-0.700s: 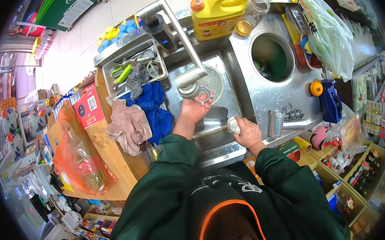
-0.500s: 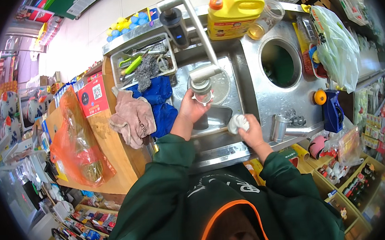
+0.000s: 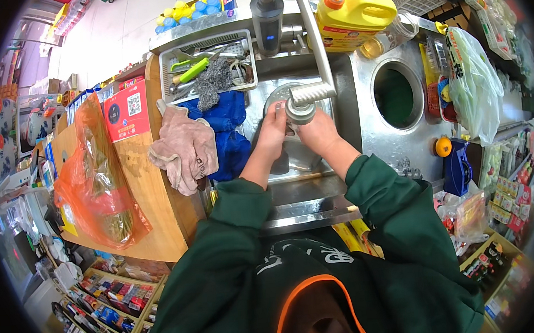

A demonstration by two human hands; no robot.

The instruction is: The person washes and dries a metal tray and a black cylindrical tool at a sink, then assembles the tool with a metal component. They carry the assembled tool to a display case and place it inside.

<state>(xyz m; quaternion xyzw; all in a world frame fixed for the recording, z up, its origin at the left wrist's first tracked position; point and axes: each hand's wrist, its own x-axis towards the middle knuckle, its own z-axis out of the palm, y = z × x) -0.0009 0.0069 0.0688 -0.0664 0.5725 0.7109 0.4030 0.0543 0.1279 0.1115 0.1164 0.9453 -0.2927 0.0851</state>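
Note:
Both hands are together over the sink (image 3: 343, 105), beneath the ribbed grey tap head (image 3: 301, 111). My left hand (image 3: 272, 130) is closed on the left side, around a small white-rimmed piece now mostly hidden by the tap head and fingers. My right hand (image 3: 322, 134) is closed against it from the right. The white cloth it held a moment earlier is nearly all out of sight; only a pale bit shows between the hands. A grey rounded object (image 3: 280, 162) lies below my left hand in the basin.
Left of the sink are a white basket (image 3: 163, 87) of utensils, a blue cloth (image 3: 230, 149) and pinkish gloves (image 3: 185, 144). A yellow pump jug (image 3: 356, 21) stands behind. At right are a round opening (image 3: 421, 94) in the steel counter, a plastic bag (image 3: 474, 81) and a blue tape dispenser (image 3: 457, 165).
My right hand has moved left and up with the white cloth, meeting my left hand under the tap head. The whole view has shifted slightly.

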